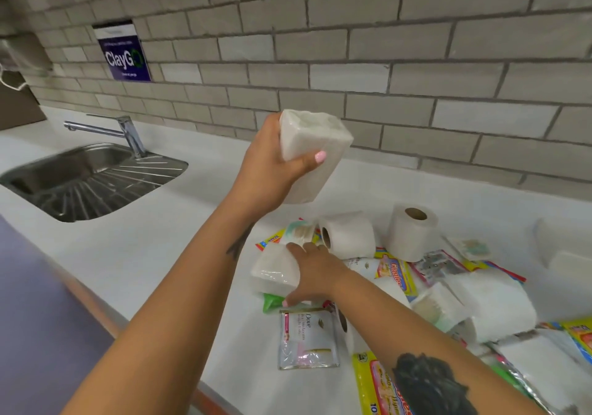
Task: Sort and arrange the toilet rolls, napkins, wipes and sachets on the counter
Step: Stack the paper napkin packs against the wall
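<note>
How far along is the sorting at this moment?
Early stage. Done: nothing visibly grouped yet. In hand: the left hand holds a wrapped napkin pack raised above the counter, while the right hand grips a second pack on the pile. Left: toilet rolls, the Dove sachet and yellow wipes packs lie mixed together.

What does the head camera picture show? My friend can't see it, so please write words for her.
A person's left hand holds a wrapped napkin pack up above a white counter, while the right hand grips a second napkin pack in a jumble of toilet rolls, wipes and a Dove sachet. A steel sink sits to the left.
</note>
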A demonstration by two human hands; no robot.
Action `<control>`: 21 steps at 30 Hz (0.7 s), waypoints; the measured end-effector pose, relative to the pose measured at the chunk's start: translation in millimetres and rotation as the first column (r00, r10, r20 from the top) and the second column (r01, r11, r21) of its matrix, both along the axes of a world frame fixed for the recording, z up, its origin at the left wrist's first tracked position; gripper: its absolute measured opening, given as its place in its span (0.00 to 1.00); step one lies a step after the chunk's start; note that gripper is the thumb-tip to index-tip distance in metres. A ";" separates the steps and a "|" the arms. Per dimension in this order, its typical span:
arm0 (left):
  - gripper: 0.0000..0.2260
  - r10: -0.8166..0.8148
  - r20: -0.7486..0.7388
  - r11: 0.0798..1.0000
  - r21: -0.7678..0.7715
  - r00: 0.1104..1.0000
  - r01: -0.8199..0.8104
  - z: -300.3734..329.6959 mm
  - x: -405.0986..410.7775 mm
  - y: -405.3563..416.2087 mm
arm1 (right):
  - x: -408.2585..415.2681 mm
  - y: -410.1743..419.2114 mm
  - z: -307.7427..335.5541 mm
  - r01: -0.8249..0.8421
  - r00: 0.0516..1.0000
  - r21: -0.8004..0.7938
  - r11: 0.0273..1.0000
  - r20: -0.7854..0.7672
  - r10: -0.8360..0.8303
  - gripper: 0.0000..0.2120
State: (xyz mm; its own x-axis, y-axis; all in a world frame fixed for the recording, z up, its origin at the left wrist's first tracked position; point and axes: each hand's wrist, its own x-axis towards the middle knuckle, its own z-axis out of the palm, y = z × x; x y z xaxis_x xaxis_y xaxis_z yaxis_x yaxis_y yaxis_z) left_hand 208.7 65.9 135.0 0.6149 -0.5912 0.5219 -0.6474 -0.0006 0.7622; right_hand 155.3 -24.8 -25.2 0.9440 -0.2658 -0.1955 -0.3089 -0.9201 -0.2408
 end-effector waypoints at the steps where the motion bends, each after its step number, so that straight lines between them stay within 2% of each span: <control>1: 0.22 -0.004 0.004 1.000 -0.004 1.000 0.004 0.3 0.2 1.1 | 0.6 0.3 -2.1 0.001 1.000 -0.017 1.000 0.003 -0.001 0.52; 6: 0.21 -0.025 0.008 0.999 -0.030 1.000 0.026 1.7 -0.6 -0.8 | -0.7 3.5 -0.8 0.009 0.997 -0.037 0.999 0.079 -0.006 0.46; 13: 0.22 -0.036 0.067 0.997 -0.072 0.997 0.041 17.9 -12.8 -19.1 | -14.8 3.7 37.7 0.036 0.938 0.008 0.999 0.344 -0.036 0.44; 21: 0.28 -0.173 0.020 0.957 -0.234 0.985 0.172 40.0 -40.5 -59.6 | -66.2 -38.9 77.1 0.163 0.859 -0.027 0.986 0.495 -0.128 0.43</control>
State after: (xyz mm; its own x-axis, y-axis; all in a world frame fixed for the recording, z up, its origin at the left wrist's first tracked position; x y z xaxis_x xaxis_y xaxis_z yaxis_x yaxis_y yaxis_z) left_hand 168.1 6.3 175.0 0.5145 -0.5494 0.6583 -0.6217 0.2897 0.7277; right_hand 89.1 -63.7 52.0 0.8626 -0.4034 0.3051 -0.2983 -0.8929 -0.3371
